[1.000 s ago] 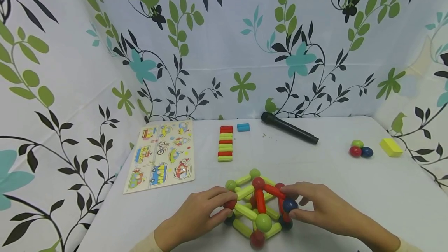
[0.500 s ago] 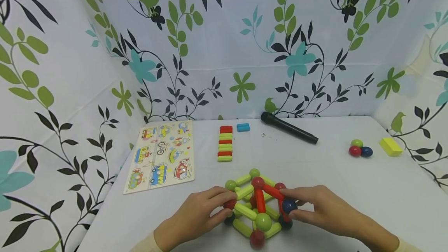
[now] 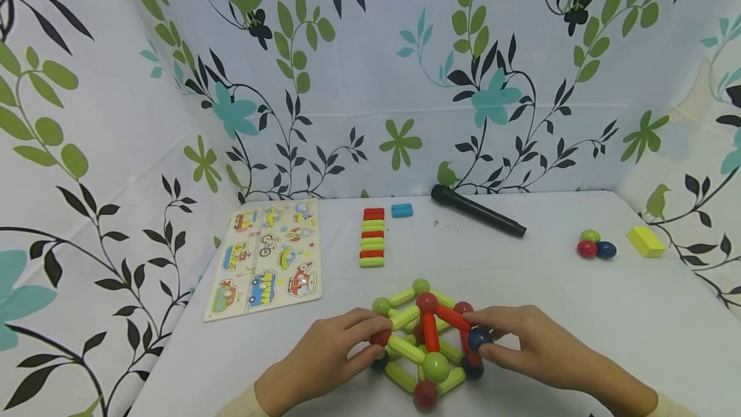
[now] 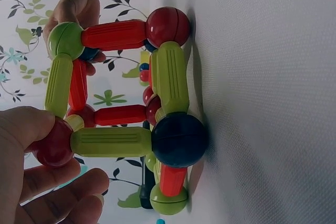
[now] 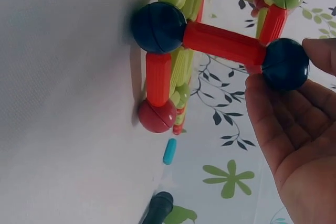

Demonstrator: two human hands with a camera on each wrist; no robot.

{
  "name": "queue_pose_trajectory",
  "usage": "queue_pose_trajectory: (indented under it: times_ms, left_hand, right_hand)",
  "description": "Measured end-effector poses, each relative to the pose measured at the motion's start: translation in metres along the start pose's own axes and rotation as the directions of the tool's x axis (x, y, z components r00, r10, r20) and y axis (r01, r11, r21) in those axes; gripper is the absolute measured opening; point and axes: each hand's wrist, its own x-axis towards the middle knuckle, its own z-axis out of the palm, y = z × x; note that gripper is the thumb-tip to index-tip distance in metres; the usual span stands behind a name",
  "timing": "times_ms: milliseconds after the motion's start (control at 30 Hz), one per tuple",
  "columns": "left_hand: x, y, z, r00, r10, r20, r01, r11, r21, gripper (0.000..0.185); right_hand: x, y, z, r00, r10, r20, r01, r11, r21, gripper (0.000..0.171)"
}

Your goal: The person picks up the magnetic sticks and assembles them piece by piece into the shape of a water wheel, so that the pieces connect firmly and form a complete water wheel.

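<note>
A frame of red and green rods joined by coloured balls (image 3: 425, 340) stands on the white table near its front edge. My left hand (image 3: 324, 359) pinches a red ball (image 4: 52, 142) at the frame's upper left corner between thumb and fingers. My right hand (image 3: 532, 346) pinches a dark blue ball (image 5: 285, 64) at the upper right corner, thumb below and fingers above. In the wrist views the frame's lower balls, a dark blue one (image 4: 178, 140) and another dark blue one (image 5: 157, 27), rest on the table.
A vehicle puzzle board (image 3: 267, 256) lies at the left. Behind the frame is a row of red and green rods (image 3: 372, 237) and a blue rod (image 3: 402, 210). A black microphone (image 3: 477, 211) lies at the back. Three loose balls (image 3: 596, 246) and a yellow block (image 3: 646, 242) sit at the right.
</note>
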Motion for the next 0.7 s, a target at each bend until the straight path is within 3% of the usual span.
queue_pose_trajectory:
  times_ms: [233,533,700]
  left_hand:
    - [0.0,0.0,-0.001,1.0,-0.014,0.004,0.014,1.0,0.005,0.041]
    - [-0.001,0.001,0.0,1.0,-0.008,0.011,0.008,1.0,-0.002,0.041]
    - [-0.001,0.0,-0.001,1.0,-0.01,0.011,0.01,1.0,-0.007,0.042]
  right_hand:
    - [0.0,0.002,0.004,0.997,-0.063,-0.049,0.063,0.998,-0.006,0.033]
    - [0.005,0.008,-0.004,1.0,-0.001,-0.029,0.002,1.0,0.031,0.031]
    - [0.037,0.031,-0.024,0.987,0.005,-0.159,-0.021,0.995,-0.095,0.026]
